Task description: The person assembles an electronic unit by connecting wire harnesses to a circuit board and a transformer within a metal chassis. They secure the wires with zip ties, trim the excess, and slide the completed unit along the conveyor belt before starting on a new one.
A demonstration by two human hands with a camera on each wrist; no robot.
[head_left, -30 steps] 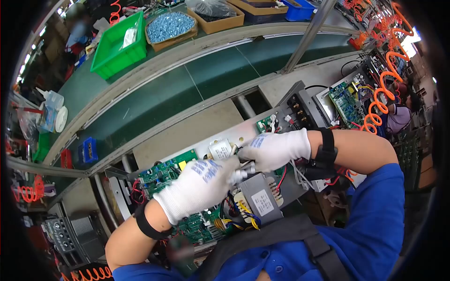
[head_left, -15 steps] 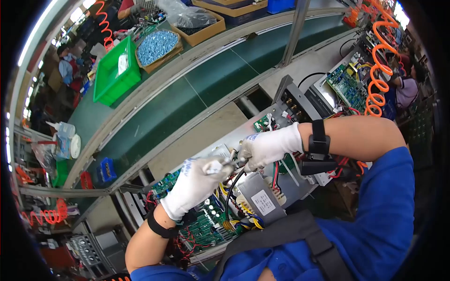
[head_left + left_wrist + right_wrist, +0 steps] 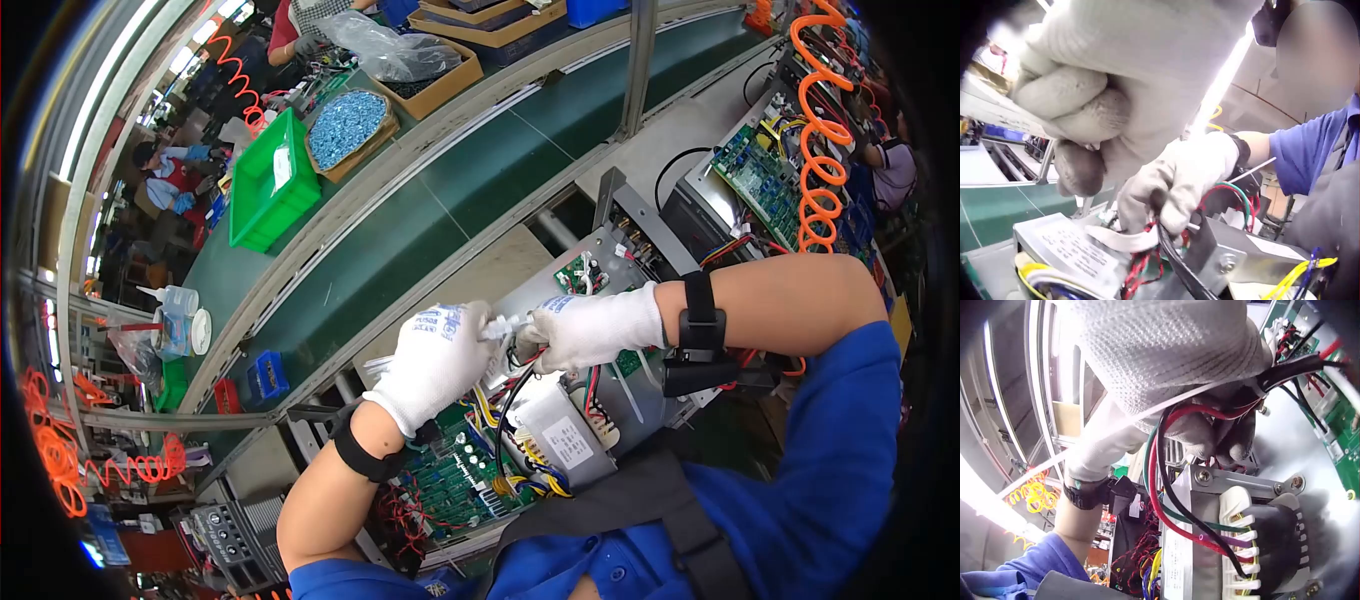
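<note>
Both hands wear white knit gloves over an opened electronic chassis (image 3: 520, 300). My right hand (image 3: 590, 325) pinches a bundle of black and red wires (image 3: 1250, 403); a thin white cable tie (image 3: 1166, 407) crosses this bundle and trails out past the hand. My left hand (image 3: 440, 355) is raised just left of it, its fingers curled. A white plastic piece (image 3: 503, 325) sticks out at its fingertips; most of it is hidden in the glove. Below the hands sits a labelled metal-cased transformer (image 3: 568, 442), with green, red and black wires rising toward the right hand.
A green circuit board (image 3: 450, 475) with red wires lies at the near left of the chassis. Beyond the rail are a green bin (image 3: 275, 190), a tray of blue small parts (image 3: 345, 130) and cardboard boxes. An orange coiled hose (image 3: 815, 150) hangs at the right.
My left hand has lifted away from the transformer, with the white piece still at its fingers. The right hand stays at the wires. The head view has shifted, showing more at the left.
</note>
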